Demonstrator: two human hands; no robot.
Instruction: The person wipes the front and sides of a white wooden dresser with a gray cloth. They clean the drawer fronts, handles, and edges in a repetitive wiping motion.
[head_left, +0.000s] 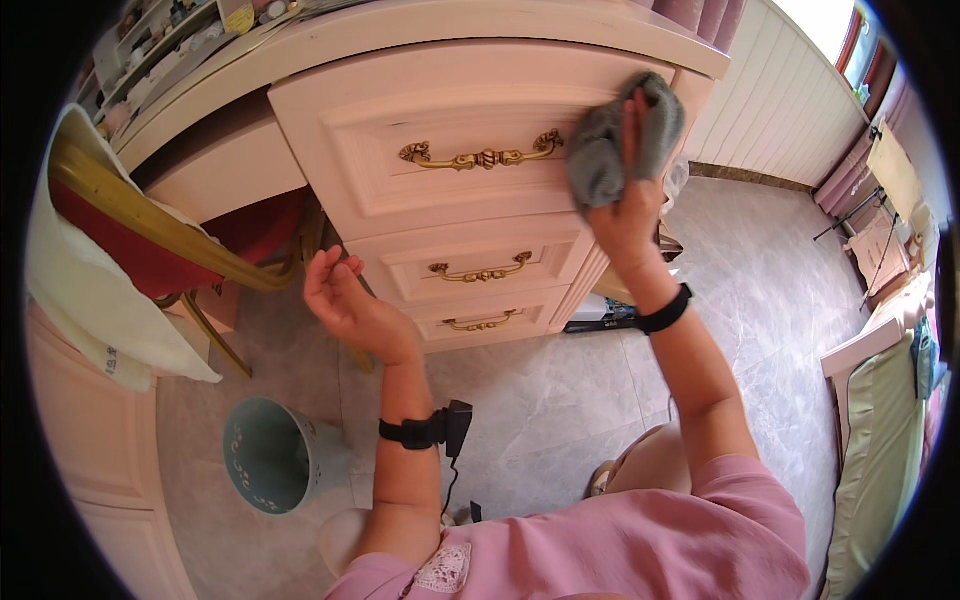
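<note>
My right hand (630, 214) holds a grey cloth (600, 161) against the right end of the top drawer front (360, 135) of a cream-coloured desk. Some of my fingers show between folds of the cloth; the rest are hidden by it. Just left of the cloth is an ornate brass drawer handle (487, 157). Two smaller-looking drawers, a middle one (412, 266) and a bottom one (424, 326), sit below with similar handles. My left hand (349, 300) hangs in the air, fingers loosely curled and apart, with nothing in it. It is left of the lower drawers, near a chair.
A gilt chair (172, 214) with a red back and a white towel (82, 300) over it stands left. Below it is a light-blue waste bin (315, 465) on the grey tiled floor (525, 405). A bed (877, 420) is at right, a stand (885, 195) behind it.
</note>
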